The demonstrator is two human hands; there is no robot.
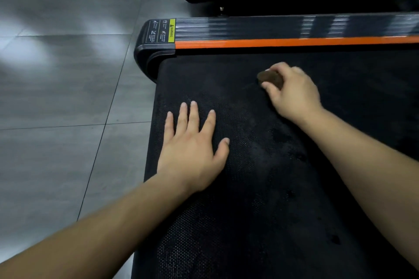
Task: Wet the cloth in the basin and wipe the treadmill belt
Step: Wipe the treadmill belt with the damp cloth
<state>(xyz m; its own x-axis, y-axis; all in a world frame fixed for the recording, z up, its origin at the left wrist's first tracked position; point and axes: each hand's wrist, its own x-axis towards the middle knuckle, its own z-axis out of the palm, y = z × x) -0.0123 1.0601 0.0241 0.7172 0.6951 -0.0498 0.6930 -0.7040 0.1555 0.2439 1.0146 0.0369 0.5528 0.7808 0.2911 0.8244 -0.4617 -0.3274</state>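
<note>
Cloth [270, 78] sits wadded at 2 o'clock on the belt [272, 188], right hand [292, 92] grip clenched round it. Left hand [192, 149] lies flat around 7, grip released. Wad that small could miss patches; leaning palm might slip if the belt rolls.

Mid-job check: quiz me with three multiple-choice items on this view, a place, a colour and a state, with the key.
1. Where is the cloth? A. on the floor. B. on the treadmill belt, in the right hand. C. in a basin.
2. What colour is the stripe along the side rail? A. orange. B. green. C. white.
3. How does the left hand lie? A. in a fist. B. flat on the belt, fingers spread. C. pinching the cloth.
Key: 1 B, the right hand grips it on the belt; 2 A, the band beside the belt is orange; 3 B, its straight fingers rest there.
</note>
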